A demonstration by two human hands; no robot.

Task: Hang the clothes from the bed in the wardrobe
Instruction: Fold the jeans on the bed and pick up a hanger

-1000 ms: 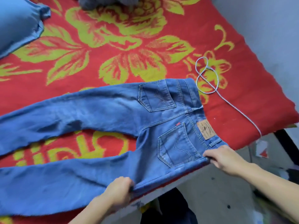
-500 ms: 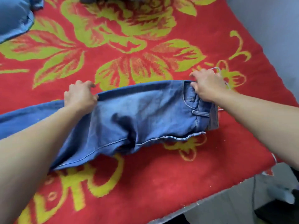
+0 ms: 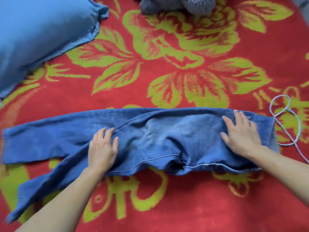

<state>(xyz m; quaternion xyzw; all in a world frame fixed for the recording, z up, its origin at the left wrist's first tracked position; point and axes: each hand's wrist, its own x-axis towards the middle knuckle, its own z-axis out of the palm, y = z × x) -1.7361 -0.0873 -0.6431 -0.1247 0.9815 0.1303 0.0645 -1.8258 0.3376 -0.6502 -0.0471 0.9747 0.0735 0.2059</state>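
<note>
On the bed [image 3: 192, 210] the jeans [image 3: 158, 139] lie folded lengthwise, legs not quite aligned. We judge the hanging itself not yet begun, with no wardrobe in view. Our left hand [image 3: 102, 148] and right hand [image 3: 240, 134] press flat on them, gripping nothing.

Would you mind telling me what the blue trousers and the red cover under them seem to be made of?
The trousers look like denim: matte mid-blue, faded in patches, with pale topstitching along the seam. The red cover seems a soft woven blanket, matte, its yellow-green flowers fuzzy-edged; the fibre cannot be told.
</note>
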